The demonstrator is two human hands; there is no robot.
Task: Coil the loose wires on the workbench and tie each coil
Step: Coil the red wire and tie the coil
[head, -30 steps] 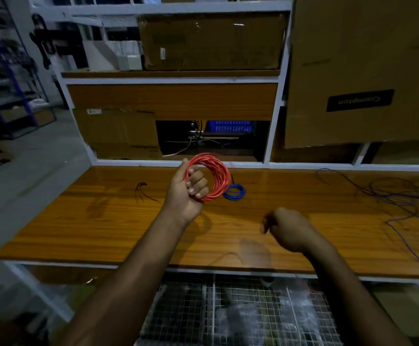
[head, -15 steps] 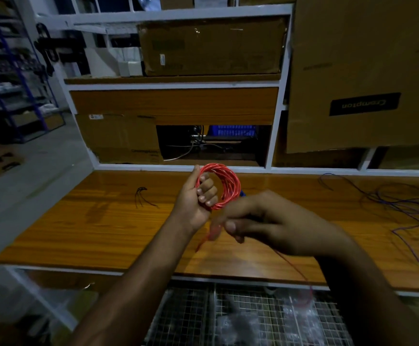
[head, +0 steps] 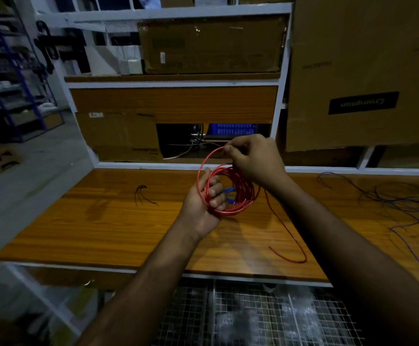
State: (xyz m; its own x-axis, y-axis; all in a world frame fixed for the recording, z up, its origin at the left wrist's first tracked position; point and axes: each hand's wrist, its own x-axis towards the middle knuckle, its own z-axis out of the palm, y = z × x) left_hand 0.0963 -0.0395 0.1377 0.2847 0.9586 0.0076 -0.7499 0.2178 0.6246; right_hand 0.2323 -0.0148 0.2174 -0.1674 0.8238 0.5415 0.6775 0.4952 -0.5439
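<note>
Red wire coil (head: 230,193) is held upright above the middle of the workbench (head: 98,221), gripped by the left hand (head: 204,203). Left fingers (head: 215,191) are curled through the coil's centre, thumb side hidden behind the loops, palm turned toward the camera, forearm raised from the lower left. The right hand (head: 253,161) is held just above and behind the coil, back of hand toward the camera, fingers curled; one outer red loop is pinched at its top between thumb and forefinger. That loop is drawn wider than the rest and arcs over to the left hand. Coil is seen as several tight, glossy red turns, roughly round. A loose red tail (head: 287,233) is trailed from the coil's right side down across the wood and ends in a hook-shaped curl near the front edge. A small blue wire coil (head: 229,194) is glimpsed through the red coil's opening, lying on the bench behind. Short black wire pieces (head: 142,194) are left on the bench to the left, well apart. Loose purple wires (head: 398,203) are spread over the right end. Cardboard boxes (head: 353,71) are stacked on the shelving behind.
</note>
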